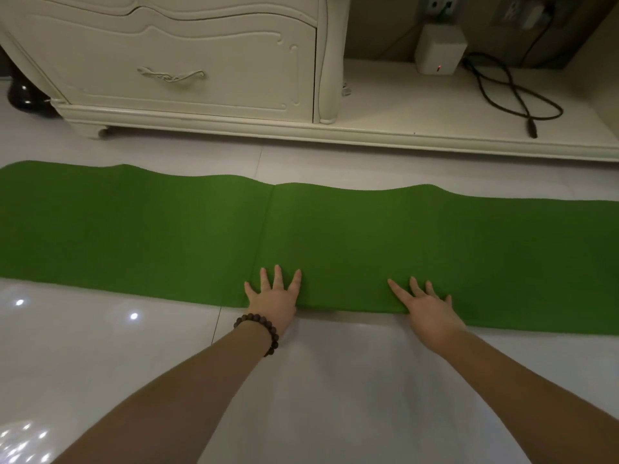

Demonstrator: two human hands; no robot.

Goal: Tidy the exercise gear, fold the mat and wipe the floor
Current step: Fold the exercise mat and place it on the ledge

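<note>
A: Where's the mat (335,236) relative to your fingers?

B: Right under them. Both of your hands lie flat on its near edge, fingers spread and straight, gripping nothing. Left hand (273,296) sits just right of the crease (264,242) that crosses the mat; right hand (425,304) is further right, near the same edge.

A: Long axis?

B: Runs left-right, across your fingers, which point away from you toward the cabinet (187,61). The mat extends well past both hands on either side and out of frame.

A: So which hand leads the fold?

B: My read: the crease is the hinge and your left fingers are almost touching it, so that hand pins there. Your right hand is nearer the long right stretch, but the end itself is out of view, so it likely needs to travel along the edge before lifting.

A: Risk?

B: Far edge looks wavy. It may not stack square.
</note>
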